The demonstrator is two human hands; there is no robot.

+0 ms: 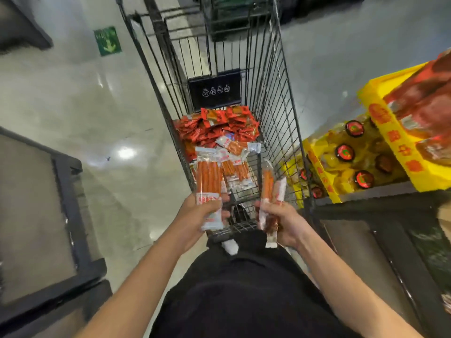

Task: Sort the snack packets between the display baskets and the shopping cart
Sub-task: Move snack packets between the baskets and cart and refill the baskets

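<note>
orange sticks in clear packets fill both your hands: your left hand (195, 213) curls round a wide packet (209, 184) by its lower end, your right hand (280, 219) clamps two or three slim packets (271, 191) the same way. you hold them upright over the near end of the cart (280, 98), likely to read them. more lie below beside a red pile (214, 125); yellow baskets (395, 142) wait at your right.

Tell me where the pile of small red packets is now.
The pile of small red packets lies inside the shopping cart, at its far end, beyond the orange stick packets.
</note>
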